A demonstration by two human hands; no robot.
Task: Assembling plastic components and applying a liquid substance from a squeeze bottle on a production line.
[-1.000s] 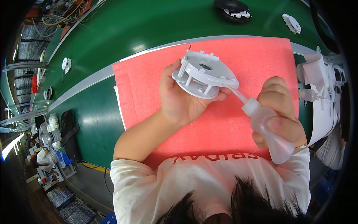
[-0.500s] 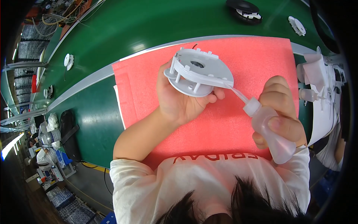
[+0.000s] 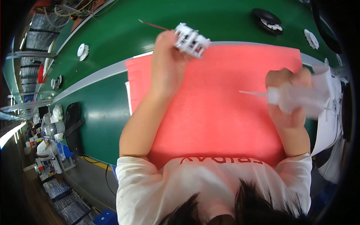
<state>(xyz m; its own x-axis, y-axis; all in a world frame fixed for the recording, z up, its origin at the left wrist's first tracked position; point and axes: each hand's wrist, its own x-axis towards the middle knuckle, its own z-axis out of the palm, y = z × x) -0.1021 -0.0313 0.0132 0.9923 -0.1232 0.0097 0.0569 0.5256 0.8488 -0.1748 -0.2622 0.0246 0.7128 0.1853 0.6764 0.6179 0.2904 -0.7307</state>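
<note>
A white plastic housing [image 3: 192,40] is tilted up at the far edge of the pink foam mat [image 3: 221,112], with its ribbed, slotted side showing and a thin reddish wire sticking out to the left. My left hand [image 3: 168,60] is closed round it; some fingers are hidden behind the part. Over the mat's right side, my right hand [image 3: 285,80] grips a translucent squeeze bottle [image 3: 300,98], smeared by motion. The bottle lies nearly level, and its thin nozzle points left, apart from the housing.
Beyond a grey rail runs a green belt [image 3: 131,26] carrying a black round part [image 3: 267,20] and white discs [image 3: 311,39] [image 3: 83,51]. On the left, a black pouch [image 3: 74,129] rests at the table edge. White sheets [image 3: 323,123] hang at the right.
My left hand has moved away and to the left, turning the housing on edge. The bottle has swung level and drawn back to the right, its nozzle leaving the housing's rim.
</note>
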